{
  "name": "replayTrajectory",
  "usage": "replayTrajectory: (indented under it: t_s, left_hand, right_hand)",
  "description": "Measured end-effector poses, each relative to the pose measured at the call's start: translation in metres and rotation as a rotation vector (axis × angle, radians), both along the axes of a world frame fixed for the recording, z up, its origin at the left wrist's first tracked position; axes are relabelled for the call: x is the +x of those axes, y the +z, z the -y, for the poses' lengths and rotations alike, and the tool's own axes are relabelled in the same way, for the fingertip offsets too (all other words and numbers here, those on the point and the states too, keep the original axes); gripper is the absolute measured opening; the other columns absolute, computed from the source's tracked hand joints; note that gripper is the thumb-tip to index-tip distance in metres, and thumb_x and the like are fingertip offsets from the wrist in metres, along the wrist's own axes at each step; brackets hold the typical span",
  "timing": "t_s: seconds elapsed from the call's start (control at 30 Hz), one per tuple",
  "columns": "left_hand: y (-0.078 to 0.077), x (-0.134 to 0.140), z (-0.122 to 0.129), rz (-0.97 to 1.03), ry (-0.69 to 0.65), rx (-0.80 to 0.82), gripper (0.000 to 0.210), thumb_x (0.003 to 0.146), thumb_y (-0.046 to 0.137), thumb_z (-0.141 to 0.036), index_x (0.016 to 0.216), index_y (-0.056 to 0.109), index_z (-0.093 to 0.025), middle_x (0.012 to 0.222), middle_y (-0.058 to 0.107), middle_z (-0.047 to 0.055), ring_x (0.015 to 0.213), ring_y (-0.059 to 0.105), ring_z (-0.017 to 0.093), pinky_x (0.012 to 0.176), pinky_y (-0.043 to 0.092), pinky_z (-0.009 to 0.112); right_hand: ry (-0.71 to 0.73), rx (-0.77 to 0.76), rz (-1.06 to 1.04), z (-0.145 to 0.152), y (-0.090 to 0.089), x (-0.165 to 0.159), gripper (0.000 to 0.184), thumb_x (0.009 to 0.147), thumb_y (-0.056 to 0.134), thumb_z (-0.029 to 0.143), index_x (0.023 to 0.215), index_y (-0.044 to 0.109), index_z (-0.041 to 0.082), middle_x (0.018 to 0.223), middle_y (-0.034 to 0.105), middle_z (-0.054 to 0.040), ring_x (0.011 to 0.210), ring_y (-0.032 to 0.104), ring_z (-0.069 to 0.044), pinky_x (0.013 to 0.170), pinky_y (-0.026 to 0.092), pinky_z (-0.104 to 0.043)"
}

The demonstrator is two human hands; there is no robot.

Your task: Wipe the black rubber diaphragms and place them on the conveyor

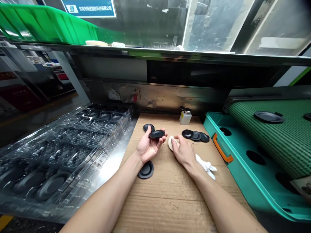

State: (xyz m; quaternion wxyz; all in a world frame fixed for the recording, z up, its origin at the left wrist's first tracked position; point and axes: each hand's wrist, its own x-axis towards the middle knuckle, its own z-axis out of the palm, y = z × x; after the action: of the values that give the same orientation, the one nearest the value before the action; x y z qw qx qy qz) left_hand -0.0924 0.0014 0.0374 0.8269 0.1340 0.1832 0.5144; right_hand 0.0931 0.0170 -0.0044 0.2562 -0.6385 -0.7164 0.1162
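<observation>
My left hand (148, 147) is closed around a round black plastic lid (157, 134), held tilted above the cardboard (165, 207). In my right hand (182, 149) is a pale, cream-coloured round pad (170, 144), pinched between thumb and fingers and apart from the lid. Just behind my left hand lies another black lid (147, 127). One more black lid (146, 170) rests on the cardboard beside my left wrist. Several overlapping black lids (195, 136) lie beyond my right hand. A crumpled white cloth or glove (206, 166) sits partly behind my right forearm.
Clear plastic trays (80, 136) with black lids stand at left. A small white bottle (185, 117) is at the back. At right, a teal bin (245, 171) sits below a green conveyor belt (274, 139) carrying lids. A metal shelf (155, 53) with a green crate (48, 26) spans above.
</observation>
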Motion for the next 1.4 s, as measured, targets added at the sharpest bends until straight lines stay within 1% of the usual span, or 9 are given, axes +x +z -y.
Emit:
replayTrajectory:
  t_s: [0.2,0.33,0.63,0.77,0.83,1.07,1.2,1.3,1.4]
  left_hand:
    - [-0.008,0.003,-0.004,-0.154,0.026,0.040,0.057,0.094,0.034,-0.056,0.111,0.062,-0.010,0.085,0.065,0.015,0.062,0.061,0.014,0.049,0.050,0.020]
    - [-0.014,0.008,-0.006,-0.340,0.059,0.074,0.061,0.092,0.035,-0.060,0.108,0.063,-0.009,0.077,0.065,0.013,0.055,0.059,0.016,0.040,0.044,0.021]
    - [-0.021,0.022,0.000,-0.515,0.005,0.140,0.060,0.087,0.042,-0.067,0.093,0.066,-0.012,0.052,0.051,0.001,0.039,0.042,0.008,0.031,0.023,0.017]
    - [-0.022,0.024,0.001,-0.585,0.014,0.133,0.061,0.085,0.044,-0.068,0.090,0.066,-0.012,0.053,0.053,0.001,0.036,0.038,0.007,0.031,0.019,0.018]
    - [-0.022,0.024,0.001,-0.594,0.006,0.154,0.059,0.085,0.044,-0.067,0.089,0.066,-0.012,0.054,0.054,0.001,0.037,0.038,0.007,0.032,0.021,0.018]
    - [-0.023,0.023,-0.001,-0.635,0.056,0.113,0.050,0.087,0.048,-0.060,0.079,0.063,-0.013,0.053,0.053,0.001,0.039,0.045,0.009,0.033,0.027,0.019]
    - [-0.025,0.026,-0.003,-0.653,0.100,0.066,0.050,0.091,0.043,-0.056,0.076,0.060,-0.012,0.057,0.057,0.004,0.043,0.052,0.012,0.034,0.031,0.020]
    - [-0.024,0.027,-0.004,-0.672,0.141,0.064,0.051,0.092,0.041,-0.055,0.075,0.060,-0.011,0.056,0.057,0.005,0.043,0.052,0.012,0.035,0.034,0.020]
    - [-0.020,0.024,-0.004,-0.678,0.109,0.085,0.053,0.093,0.038,-0.055,0.088,0.063,-0.009,0.070,0.065,0.012,0.050,0.058,0.015,0.037,0.037,0.020]
  right_hand:
    - [0.005,0.065,-0.396,-0.002,0.009,0.001,0.036,0.091,0.045,0.052,0.102,0.060,0.021,0.073,0.066,-0.0028,0.066,0.059,-0.018,0.060,0.040,-0.026]
    - [0.226,0.003,-0.694,0.004,0.018,-0.004,0.042,0.088,0.051,0.054,0.109,0.058,0.018,0.070,0.065,-0.0014,0.060,0.057,-0.015,0.053,0.041,-0.023]
    - [0.540,-0.298,-0.707,0.013,0.032,-0.005,0.035,0.083,0.060,0.046,0.101,0.067,0.016,0.086,0.071,-0.0054,0.072,0.065,-0.017,0.064,0.049,-0.026]
    - [0.622,-0.324,-0.608,0.012,0.041,0.003,0.024,0.082,0.062,0.037,0.089,0.072,0.017,0.087,0.072,-0.0038,0.089,0.065,-0.019,0.080,0.048,-0.028]
    - [0.597,-0.299,-0.556,0.010,0.043,0.007,0.021,0.080,0.063,0.034,0.087,0.073,0.017,0.089,0.072,-0.0035,0.094,0.064,-0.019,0.083,0.047,-0.028]
    - [0.555,-0.187,-0.469,0.012,0.042,0.004,0.022,0.085,0.057,0.035,0.091,0.071,0.019,0.083,0.071,-0.0004,0.075,0.064,-0.015,0.069,0.046,-0.023]
    - [0.312,0.021,-0.341,0.017,0.038,-0.006,0.026,0.089,0.053,0.041,0.100,0.068,0.024,0.088,0.071,-0.0007,0.077,0.063,-0.016,0.069,0.044,-0.024]
    - [0.222,0.049,-0.273,0.014,0.033,-0.013,0.027,0.091,0.050,0.045,0.107,0.065,0.030,0.086,0.071,0.0001,0.079,0.065,-0.018,0.070,0.043,-0.025]
    - [0.008,0.093,-0.245,0.004,0.028,-0.008,0.029,0.093,0.046,0.047,0.108,0.063,0.029,0.089,0.072,-0.0022,0.083,0.065,-0.021,0.071,0.043,-0.027]
